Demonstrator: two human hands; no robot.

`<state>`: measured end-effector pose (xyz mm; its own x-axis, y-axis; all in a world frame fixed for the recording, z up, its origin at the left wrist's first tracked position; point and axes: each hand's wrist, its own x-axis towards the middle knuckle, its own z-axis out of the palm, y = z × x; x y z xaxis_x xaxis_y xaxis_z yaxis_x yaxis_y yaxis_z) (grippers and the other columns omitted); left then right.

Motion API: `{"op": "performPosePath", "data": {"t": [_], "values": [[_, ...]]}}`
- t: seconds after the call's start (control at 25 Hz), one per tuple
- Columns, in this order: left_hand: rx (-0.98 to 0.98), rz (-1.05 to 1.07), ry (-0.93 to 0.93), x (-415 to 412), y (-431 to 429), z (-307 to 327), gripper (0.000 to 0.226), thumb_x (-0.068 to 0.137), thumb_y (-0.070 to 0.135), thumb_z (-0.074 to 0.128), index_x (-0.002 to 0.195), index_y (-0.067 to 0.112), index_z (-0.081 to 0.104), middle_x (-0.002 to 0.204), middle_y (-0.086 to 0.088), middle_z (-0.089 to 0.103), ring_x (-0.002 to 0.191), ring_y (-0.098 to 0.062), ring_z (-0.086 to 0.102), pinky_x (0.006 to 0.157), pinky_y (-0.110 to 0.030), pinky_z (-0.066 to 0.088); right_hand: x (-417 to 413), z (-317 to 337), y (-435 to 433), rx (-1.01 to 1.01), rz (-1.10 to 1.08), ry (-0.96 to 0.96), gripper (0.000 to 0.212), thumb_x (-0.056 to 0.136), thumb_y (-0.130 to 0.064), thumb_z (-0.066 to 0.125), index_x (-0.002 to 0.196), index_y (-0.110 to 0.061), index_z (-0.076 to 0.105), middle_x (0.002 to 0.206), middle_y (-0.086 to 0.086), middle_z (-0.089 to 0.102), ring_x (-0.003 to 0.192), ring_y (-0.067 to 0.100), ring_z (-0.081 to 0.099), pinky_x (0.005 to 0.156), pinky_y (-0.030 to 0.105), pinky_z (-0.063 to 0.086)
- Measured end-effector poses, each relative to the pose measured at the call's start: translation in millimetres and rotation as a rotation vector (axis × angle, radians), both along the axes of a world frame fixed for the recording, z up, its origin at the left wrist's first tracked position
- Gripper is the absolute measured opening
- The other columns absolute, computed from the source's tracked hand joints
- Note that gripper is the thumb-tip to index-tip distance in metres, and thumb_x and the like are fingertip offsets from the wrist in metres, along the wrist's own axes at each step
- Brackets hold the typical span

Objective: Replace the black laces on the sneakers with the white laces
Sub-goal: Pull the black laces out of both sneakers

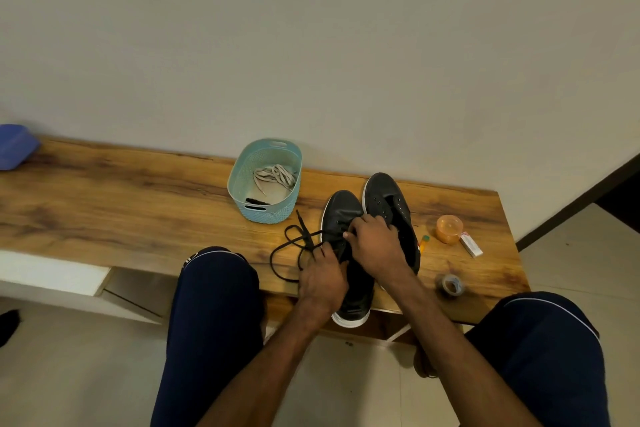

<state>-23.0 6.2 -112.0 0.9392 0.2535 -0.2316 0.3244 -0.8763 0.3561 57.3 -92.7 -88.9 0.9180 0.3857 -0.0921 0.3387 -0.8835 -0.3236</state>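
On the brown wooden desk, fingers of the left hand pinch the loose black lace — fingers of the right hand curl at the eyelets of the black white-soled sneaker, their hold hidden.

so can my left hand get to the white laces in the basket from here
Probably yes: the white laces lie in the open-topped blue basket, just beyond the left hand, with only the loose black lace between.

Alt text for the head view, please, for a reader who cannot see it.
A seated person's left hand pinches a loose black lace while the right hand grips the near sneaker on a wooden bench. The far sneaker has bare eyelets; white laces lie in a teal basket.
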Motion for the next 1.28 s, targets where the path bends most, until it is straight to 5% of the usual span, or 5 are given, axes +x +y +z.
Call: {"op": "performPosePath", "data": {"t": [0.32, 0.76, 1.0, 1.16, 1.28], "values": [[0.071, -0.002, 0.044, 1, -4, 0, 0.057, 0.103, 0.038, 0.040, 0.149, 0.007, 0.026, 0.145, -0.012, 0.045, 0.128, -0.027, 0.047, 0.095, -0.038, 0.045, -2, -2, 1, 0.183, -0.060, 0.107, 0.010, 0.099, -0.024, 0.055, 0.104, -0.016, 0.051, 0.109, 0.004, 0.050, 0.103, 0.024, 0.052, 0.091, 0.047, 0.047], [-0.142, 0.155, -0.120, -8, -7, 2, 0.040, 0.107, 0.034, 0.029, 0.142, 0.017, 0.037, 0.125, -0.006, 0.062, 0.113, -0.025, 0.059, 0.086, -0.037, 0.044, -12, -7, 10, -0.146, 0.018, 0.023, 0.026, 0.093, -0.018, 0.058, 0.118, -0.011, 0.057, 0.122, 0.008, 0.051, 0.114, 0.027, 0.051, 0.108, 0.047, 0.038], [-0.118, 0.199, -0.094, -4, -5, 2, 0.037, 0.106, 0.026, 0.035, 0.142, 0.017, 0.038, 0.123, -0.004, 0.063, 0.108, -0.022, 0.062, 0.086, -0.035, 0.044, 2, 23, -22, 1.160, -0.479, 0.728, 0.029, 0.103, -0.018, 0.040, 0.090, -0.004, 0.062, 0.093, 0.015, 0.064, 0.087, 0.026, 0.062, 0.082, 0.038, 0.047], [-0.118, 0.171, -0.091, -5, -8, 2, 0.037, 0.105, 0.027, 0.034, 0.141, 0.016, 0.036, 0.120, -0.005, 0.065, 0.103, -0.024, 0.065, 0.080, -0.037, 0.046, 1, 10, -21, 0.282, -0.213, 0.179, 0.050, 0.096, -0.059, 0.046, 0.083, -0.013, 0.062, 0.089, 0.002, 0.061, 0.086, 0.021, 0.058, 0.086, 0.044, 0.046], [-0.107, 0.173, -0.095, -4, -8, -1, 0.041, 0.104, 0.031, 0.036, 0.142, 0.015, 0.035, 0.122, -0.006, 0.064, 0.102, -0.023, 0.065, 0.078, -0.035, 0.047, -6, 6, -12, 0.045, -0.042, 0.029, 0.030, 0.093, -0.054, 0.055, 0.099, -0.027, 0.065, 0.104, -0.008, 0.059, 0.107, 0.015, 0.049, 0.107, 0.051, 0.031]]}}
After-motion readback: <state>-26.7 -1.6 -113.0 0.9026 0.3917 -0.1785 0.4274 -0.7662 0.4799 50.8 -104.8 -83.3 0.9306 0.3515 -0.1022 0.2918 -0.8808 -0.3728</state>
